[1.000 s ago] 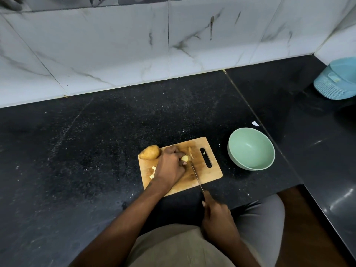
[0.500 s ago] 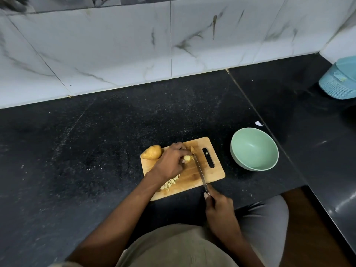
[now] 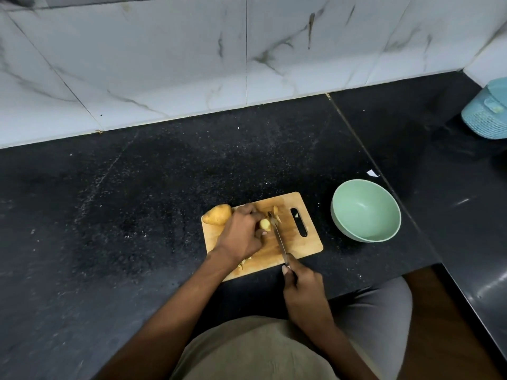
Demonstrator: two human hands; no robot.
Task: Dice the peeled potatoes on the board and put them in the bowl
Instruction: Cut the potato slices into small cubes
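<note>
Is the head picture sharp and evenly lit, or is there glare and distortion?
Head view: dim light; glare streaks on the counter at right; wide-angle bending of the wall tiles; knife and potato piece small and slightly soft.

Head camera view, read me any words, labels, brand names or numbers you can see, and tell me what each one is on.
None can be read: the cutting board, green bowl, knife, blue basket and marble wall tiles carry no legible text.
The white scrap on the counter is too small to tell.
</note>
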